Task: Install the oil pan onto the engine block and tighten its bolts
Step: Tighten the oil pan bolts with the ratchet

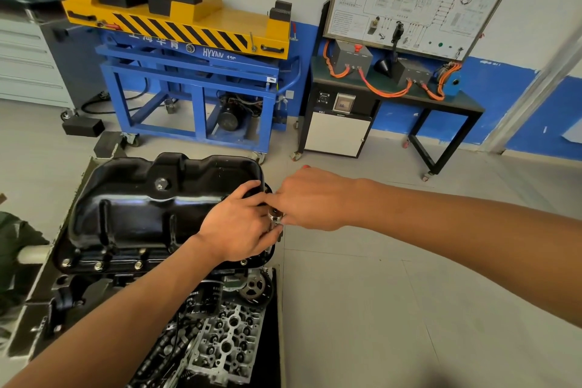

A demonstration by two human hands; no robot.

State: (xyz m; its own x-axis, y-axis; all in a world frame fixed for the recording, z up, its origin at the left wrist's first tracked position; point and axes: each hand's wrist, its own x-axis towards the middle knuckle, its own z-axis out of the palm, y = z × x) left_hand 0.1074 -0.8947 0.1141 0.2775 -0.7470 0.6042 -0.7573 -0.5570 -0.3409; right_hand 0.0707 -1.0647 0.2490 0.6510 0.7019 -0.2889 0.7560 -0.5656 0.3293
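Note:
A glossy black oil pan [135,208] lies on the engine block [82,287], with several silver bolts [98,265] along its near flange. At the pan's right edge my left hand [239,230] curls its fingers round a small chrome socket tool [274,216] standing on the flange. My right hand [311,198] grips the top of the same tool, and a red handle tip [306,167] peeks out behind that hand. The tool's lower end is hidden by my fingers.
A cylinder head [226,340] and a timing gear [253,288] lie just below the block. Beyond stand a blue and yellow lift cart [189,72], a black training bench with orange cables [393,88] and a grey cabinet [28,63]. Grey floor tiles [409,293] stretch to the right.

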